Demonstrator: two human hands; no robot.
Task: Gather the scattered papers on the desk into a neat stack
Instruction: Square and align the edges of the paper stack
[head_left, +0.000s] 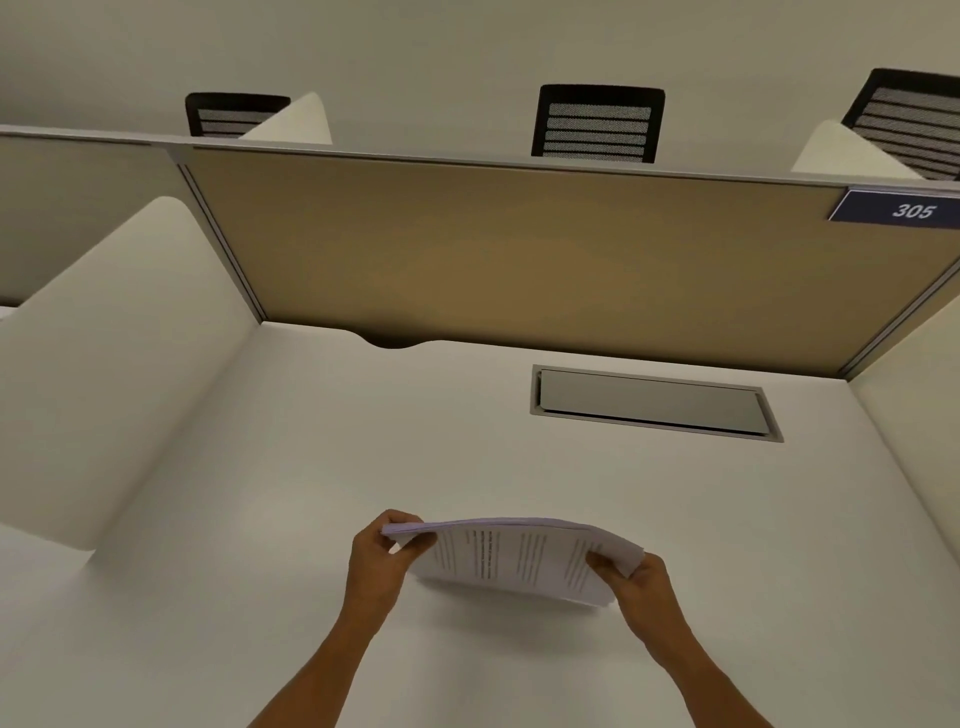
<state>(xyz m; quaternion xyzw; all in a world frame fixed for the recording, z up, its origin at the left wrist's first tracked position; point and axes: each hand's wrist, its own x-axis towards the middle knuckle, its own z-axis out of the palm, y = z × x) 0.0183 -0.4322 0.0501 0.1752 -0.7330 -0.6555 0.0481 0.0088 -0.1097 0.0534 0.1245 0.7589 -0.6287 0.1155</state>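
Papers (514, 558) held between both hands (376, 558), raised above the desk (260, 493)

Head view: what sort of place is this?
Probably a library or office study carrel: a tan divider panel behind the desk, a "305" seat plate, and mesh chairs at booths beyond.

Papers (514, 561) above desk (311, 467), before partition (519, 249)

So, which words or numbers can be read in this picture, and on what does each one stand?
"305": white digits on the dark blue sign at the top right of the tan partition panel.
Printed lines on the stack of papers, held by the left hand and the right hand: too small and blurred to read.
No other text shows.
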